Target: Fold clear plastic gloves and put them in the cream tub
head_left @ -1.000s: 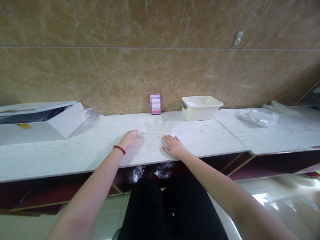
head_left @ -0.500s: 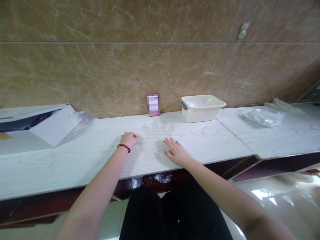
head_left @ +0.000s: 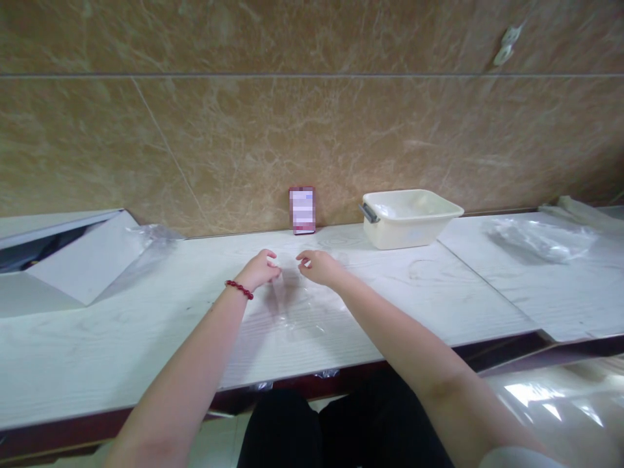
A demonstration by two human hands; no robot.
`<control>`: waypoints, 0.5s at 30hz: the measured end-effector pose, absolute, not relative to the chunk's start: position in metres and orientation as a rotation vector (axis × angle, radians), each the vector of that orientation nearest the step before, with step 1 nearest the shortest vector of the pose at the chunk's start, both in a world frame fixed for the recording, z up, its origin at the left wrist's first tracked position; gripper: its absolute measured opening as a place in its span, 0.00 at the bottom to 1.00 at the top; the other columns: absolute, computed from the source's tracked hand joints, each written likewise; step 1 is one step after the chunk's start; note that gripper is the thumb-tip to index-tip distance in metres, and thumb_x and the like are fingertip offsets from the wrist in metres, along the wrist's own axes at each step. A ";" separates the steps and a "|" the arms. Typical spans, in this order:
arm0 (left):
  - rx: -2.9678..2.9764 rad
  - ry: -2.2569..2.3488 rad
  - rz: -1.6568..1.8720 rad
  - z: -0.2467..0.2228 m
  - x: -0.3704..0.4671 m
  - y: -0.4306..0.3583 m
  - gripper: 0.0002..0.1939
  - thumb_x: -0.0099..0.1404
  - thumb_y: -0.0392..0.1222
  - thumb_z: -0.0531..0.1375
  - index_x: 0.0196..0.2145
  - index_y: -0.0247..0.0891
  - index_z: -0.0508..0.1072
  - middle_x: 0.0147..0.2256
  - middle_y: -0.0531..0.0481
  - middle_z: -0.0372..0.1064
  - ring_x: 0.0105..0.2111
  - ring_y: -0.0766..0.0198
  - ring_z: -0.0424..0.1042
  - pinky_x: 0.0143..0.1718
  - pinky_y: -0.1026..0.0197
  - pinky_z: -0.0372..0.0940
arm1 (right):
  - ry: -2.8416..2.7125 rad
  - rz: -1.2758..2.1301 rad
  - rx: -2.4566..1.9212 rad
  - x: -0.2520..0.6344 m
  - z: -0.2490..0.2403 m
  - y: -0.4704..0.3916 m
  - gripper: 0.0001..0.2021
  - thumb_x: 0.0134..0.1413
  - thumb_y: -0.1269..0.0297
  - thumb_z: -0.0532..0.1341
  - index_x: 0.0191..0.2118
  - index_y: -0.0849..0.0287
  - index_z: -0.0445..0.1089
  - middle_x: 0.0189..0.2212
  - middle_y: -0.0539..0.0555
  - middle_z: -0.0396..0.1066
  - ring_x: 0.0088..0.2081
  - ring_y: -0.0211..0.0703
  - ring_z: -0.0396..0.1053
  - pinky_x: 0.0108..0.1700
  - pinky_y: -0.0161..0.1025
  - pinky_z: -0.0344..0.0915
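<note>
A thin clear plastic film or bag hangs and lies below my two hands over the white wood-grain table. My left hand, with a red bead bracelet at the wrist, pinches an edge of the clear plastic. Just to its right, my right hand has its thumb and fingers curled together at the plastic's upper edge. The two hands are a short gap apart. The plastic's outline is faint.
A phone leans on the marble wall, with a cream bin to its right. Crumpled clear plastic lies far right. At the left stands an open white box beside more clear plastic.
My right hand, spread flat before, has moved up and left and its fingers have curled. The clear plastic now extends below both hands. The view has shifted slightly.
</note>
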State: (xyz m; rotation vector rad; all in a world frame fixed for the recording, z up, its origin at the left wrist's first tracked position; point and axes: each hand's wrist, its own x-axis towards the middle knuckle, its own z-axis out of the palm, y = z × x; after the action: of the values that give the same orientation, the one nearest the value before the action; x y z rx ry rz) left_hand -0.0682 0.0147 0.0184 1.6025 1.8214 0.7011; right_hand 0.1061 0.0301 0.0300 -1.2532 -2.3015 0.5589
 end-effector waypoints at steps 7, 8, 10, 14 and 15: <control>1.472 1.754 0.763 0.013 -0.069 0.002 0.18 0.47 0.34 0.54 0.38 0.36 0.57 0.21 0.55 0.64 0.18 0.70 0.64 0.19 0.68 0.58 | -2.306 0.579 -0.928 0.092 -0.004 0.030 0.10 0.43 0.72 0.53 0.34 0.60 0.66 0.26 0.49 0.68 0.25 0.31 0.63 0.30 0.29 0.59; 1.461 1.758 0.770 0.012 -0.069 0.000 0.17 0.48 0.35 0.54 0.38 0.36 0.57 0.22 0.54 0.65 0.18 0.70 0.64 0.19 0.67 0.58 | -2.316 0.619 -0.924 0.091 -0.007 0.029 0.10 0.43 0.73 0.53 0.34 0.60 0.66 0.26 0.49 0.68 0.24 0.31 0.62 0.29 0.29 0.59; 1.468 1.765 0.790 0.011 -0.069 -0.003 0.17 0.48 0.37 0.55 0.38 0.37 0.58 0.23 0.53 0.66 0.18 0.70 0.65 0.19 0.67 0.58 | -2.299 0.696 -0.938 0.090 -0.011 0.026 0.12 0.44 0.72 0.53 0.38 0.59 0.64 0.29 0.50 0.68 0.23 0.30 0.62 0.29 0.29 0.59; 1.544 1.749 0.805 0.011 -0.065 -0.005 0.19 0.47 0.39 0.56 0.39 0.37 0.57 0.24 0.53 0.67 0.19 0.69 0.64 0.18 0.67 0.57 | -2.280 0.732 -0.862 0.087 -0.011 0.025 0.18 0.43 0.73 0.53 0.44 0.57 0.59 0.39 0.51 0.66 0.24 0.29 0.62 0.32 0.30 0.60; 1.571 1.742 0.803 0.011 -0.063 -0.005 0.19 0.47 0.39 0.56 0.39 0.37 0.57 0.24 0.53 0.67 0.19 0.69 0.65 0.19 0.67 0.57 | -2.287 0.724 -0.832 0.087 -0.011 0.025 0.20 0.42 0.74 0.53 0.46 0.56 0.58 0.41 0.51 0.65 0.25 0.30 0.62 0.32 0.30 0.60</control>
State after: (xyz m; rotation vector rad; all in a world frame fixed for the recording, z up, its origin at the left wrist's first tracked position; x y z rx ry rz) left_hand -0.0635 -0.0054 0.0107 1.5710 1.7422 0.8026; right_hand 0.0865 0.0255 -0.0109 -0.8323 -2.2873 0.7244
